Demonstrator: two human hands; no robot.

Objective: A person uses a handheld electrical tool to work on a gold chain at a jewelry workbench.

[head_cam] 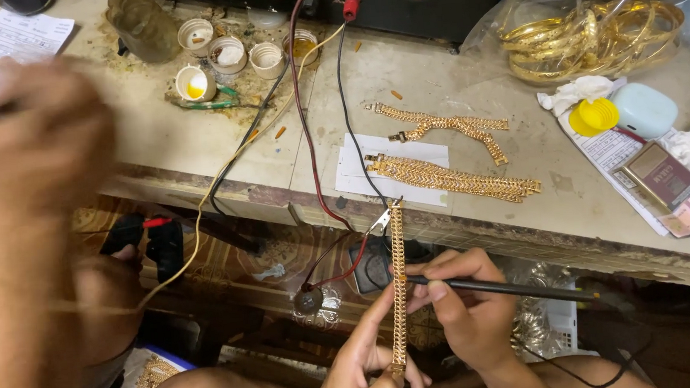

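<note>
Pen-tip work on a clipped gold chain bracelet, partway along its length.
Left hand (360, 367) pinches the bracelet (399, 285) at its lower end; right hand (463, 308) is clamped on a black stylus (503, 288) touching mid-chain. An alligator clip (380, 221) holds the top; two more bracelets (452, 178) lie on the bench (191, 149).

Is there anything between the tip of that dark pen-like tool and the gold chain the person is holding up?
Nothing visible. The right hand holds the dark tool with its tip right at the gold chain, which the left hand holds by its lower end. A clip grips the chain's top, above the tip.
</note>
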